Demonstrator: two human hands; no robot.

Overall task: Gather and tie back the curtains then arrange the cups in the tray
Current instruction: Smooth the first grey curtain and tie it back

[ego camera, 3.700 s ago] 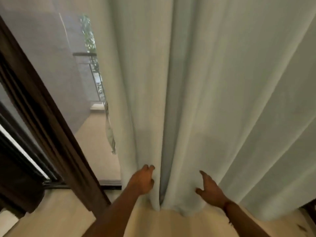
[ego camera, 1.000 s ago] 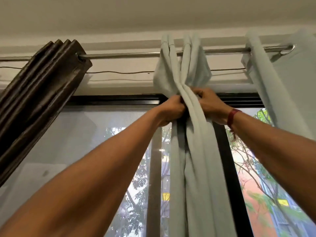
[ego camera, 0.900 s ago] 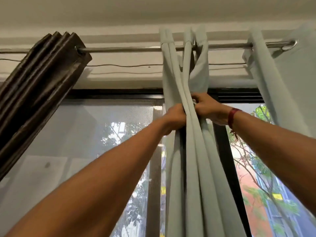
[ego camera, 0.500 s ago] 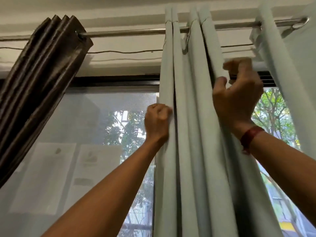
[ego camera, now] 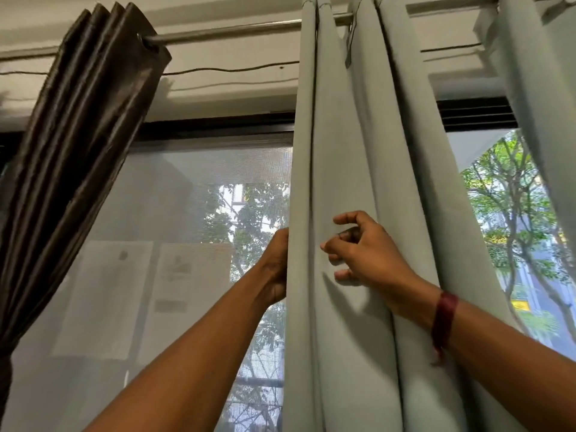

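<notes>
The pale grey-green fabric curtain (ego camera: 358, 169) hangs in gathered folds from the metal rod (ego camera: 224, 32) in front of the window. The left hand (ego camera: 276, 266) is at the curtain's left edge, its fingers hidden behind the cloth, so I cannot tell their state. The right hand (ego camera: 367, 254) rests against the folds with fingers (ego camera: 346, 218) loosely spread, gripping nothing. A dark brown pleated curtain (ego camera: 78, 145) hangs at the left.

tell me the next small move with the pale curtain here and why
Probably close the right hand on the folds and draw them toward the left hand. The left hand already holds the pale green curtain at its left edge, while the right hand's fingers are spread loosely against the front pleats, so the bundle isn't gathered or tied yet.
</notes>
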